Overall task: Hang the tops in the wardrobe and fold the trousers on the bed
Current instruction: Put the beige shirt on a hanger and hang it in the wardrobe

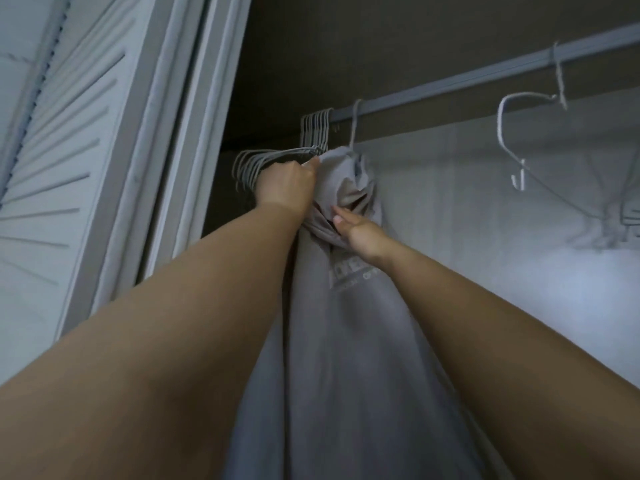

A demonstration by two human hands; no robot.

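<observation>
A grey top (349, 334) with pale lettering on its chest hangs from a white hanger (354, 128) hooked on the wardrobe rail (450, 85). Its neck is bunched up just under the hook. My left hand (285, 185) grips the fabric at the top's left shoulder, right against a bundle of bare hangers. My right hand (356, 230) lies with straight fingers on the bunched cloth below the collar. The lower part of the top drops out of view between my forearms.
Several empty white hangers (313, 133) are packed at the rail's left end. Another empty hanger (519, 133) dangles further right, with more beyond it (623, 216). A louvred wardrobe door (69, 140) stands open at the left. The wardrobe's back wall is pale.
</observation>
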